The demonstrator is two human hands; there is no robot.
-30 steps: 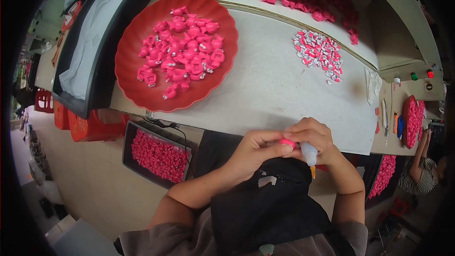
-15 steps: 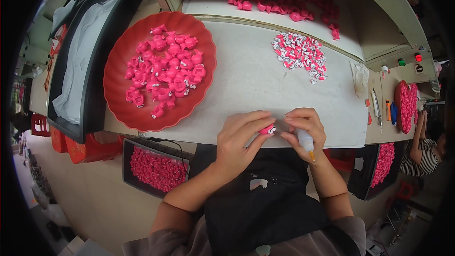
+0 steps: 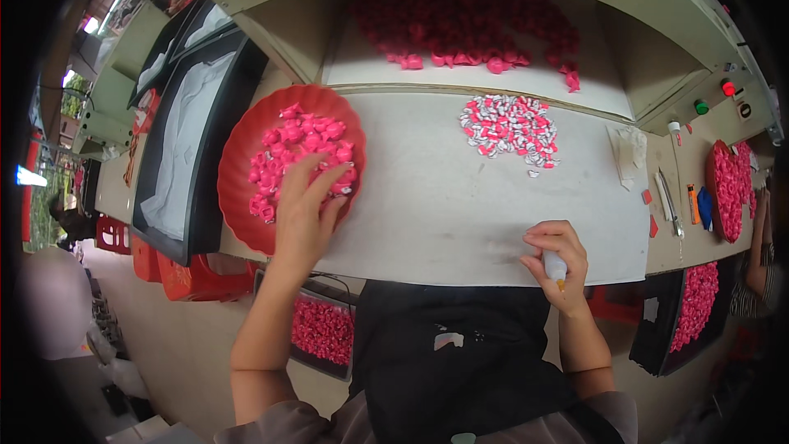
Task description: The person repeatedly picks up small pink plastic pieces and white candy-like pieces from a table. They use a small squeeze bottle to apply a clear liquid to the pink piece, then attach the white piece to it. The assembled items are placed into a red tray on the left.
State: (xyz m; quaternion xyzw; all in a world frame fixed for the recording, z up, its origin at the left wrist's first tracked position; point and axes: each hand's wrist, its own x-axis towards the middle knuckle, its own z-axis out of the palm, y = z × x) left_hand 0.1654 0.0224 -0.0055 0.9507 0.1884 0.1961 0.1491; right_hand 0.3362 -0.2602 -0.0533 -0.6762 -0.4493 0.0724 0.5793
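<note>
My left hand [image 3: 306, 207] reaches over the red scalloped bowl [image 3: 238, 166] with its fingers apart. Beneath the fingertips lie many small pink plastic figures [image 3: 302, 133], some with white parts on them. At the front right of the white sheet, my right hand [image 3: 565, 259] curls around a small whitish squeeze bottle [image 3: 555, 266], its amber nozzle pointing down toward the wrist. Thumb and forefinger of that hand come close together, and I see nothing clearly between their tips. Farther back on the sheet is a heap of tiny pink-and-white pieces [image 3: 508, 127].
A shelf box at the back holds a mass of pink figures [image 3: 468, 29]. Black trays with white lining [image 3: 185, 152] stand left of the bowl. Tweezers [image 3: 669, 201] and an orange tube [image 3: 693, 204] lie at right, near another red bowl [image 3: 726, 197]. Below are bins of pink parts [image 3: 322, 329].
My left hand has gone from the front middle, where it held a pink figure, left to the bowl, and its fingers have spread. My right hand stays near the front edge with the bottle.
</note>
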